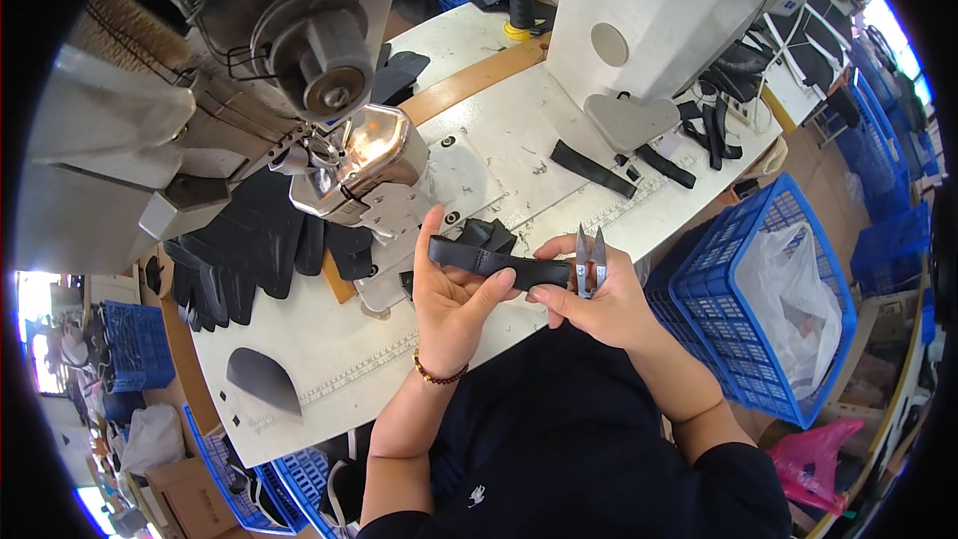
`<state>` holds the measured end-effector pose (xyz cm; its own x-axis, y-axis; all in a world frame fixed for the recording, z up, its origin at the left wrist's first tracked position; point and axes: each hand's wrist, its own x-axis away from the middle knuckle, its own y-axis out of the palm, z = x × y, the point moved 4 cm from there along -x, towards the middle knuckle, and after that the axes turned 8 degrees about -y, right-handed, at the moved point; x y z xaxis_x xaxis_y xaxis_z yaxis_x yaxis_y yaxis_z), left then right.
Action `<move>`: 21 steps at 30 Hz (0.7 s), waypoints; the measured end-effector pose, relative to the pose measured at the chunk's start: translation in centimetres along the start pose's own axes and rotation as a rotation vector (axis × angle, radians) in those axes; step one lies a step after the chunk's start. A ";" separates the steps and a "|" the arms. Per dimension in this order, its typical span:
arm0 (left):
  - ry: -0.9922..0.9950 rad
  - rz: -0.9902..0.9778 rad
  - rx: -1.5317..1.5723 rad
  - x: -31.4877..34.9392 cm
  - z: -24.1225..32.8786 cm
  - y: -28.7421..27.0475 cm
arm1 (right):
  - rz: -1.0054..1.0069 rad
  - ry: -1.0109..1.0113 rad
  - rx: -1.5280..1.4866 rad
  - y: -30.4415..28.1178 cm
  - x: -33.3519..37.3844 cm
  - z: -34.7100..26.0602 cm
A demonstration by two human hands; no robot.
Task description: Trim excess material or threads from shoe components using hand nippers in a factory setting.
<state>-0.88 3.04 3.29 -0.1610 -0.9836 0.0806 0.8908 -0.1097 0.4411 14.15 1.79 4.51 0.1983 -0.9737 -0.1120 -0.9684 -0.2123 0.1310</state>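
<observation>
Left hand (454,289): raised above the counter's near edge, palm toward the camera; grip pinching one end of the black strap (494,263), thumb laid along its front face, fingers behind it.
Right hand (599,304): just right of the left hand; grip closed around the thread snips (590,258), index fingertip touching the strap's right end.
Black strap: held level between both hands, off the counter, in front of the sewing machine's plate; folded black leather pieces (489,233) sit just behind it.
Thread snips: silvery, blades pointing up and slightly parted, tips clear of the strap.
Sewing machine (344,155): upper left, shiny metal head, well lit.
Counter (499,155): white, with a ruler strip printed along its near edge.
Black cut pieces (249,245): stacked left of the machine; loose straps (594,168) lie further right.
Blue crate (763,299): right of the counter, holding a white plastic bag.
Wrist: beaded bracelet (439,374) on the left arm.
</observation>
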 end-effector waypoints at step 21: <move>0.176 0.131 -0.097 0.4 0.8 -0.4 | -0.101 0.084 -0.120 0.8 0.0 1.0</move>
<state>-1.65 2.77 3.82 0.0278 -0.9992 -0.0289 0.9371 0.0159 0.3487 13.19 1.74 3.59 0.3109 -0.9492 -0.0483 -0.9188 -0.3131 0.2404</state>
